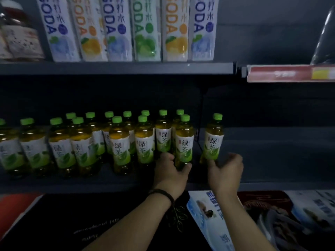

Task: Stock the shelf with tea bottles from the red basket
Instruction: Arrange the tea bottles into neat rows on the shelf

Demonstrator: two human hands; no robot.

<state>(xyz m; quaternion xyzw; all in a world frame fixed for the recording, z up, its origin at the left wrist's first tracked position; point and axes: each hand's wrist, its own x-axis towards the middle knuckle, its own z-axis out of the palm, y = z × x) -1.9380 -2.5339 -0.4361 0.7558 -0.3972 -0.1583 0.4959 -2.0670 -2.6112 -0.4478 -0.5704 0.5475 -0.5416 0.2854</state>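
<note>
A dark grey metal shelf [108, 178] carries upright green-capped tea bottles [119, 142], apparently two rows deep; one [213, 140] stands apart.

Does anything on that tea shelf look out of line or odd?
One green tea bottle stands apart from the group, right of the shelf's upright divider, beside the right hand. The bottles at far left seem to lean, though the wide lens may cause that. Nothing spilled or damaged.
</note>
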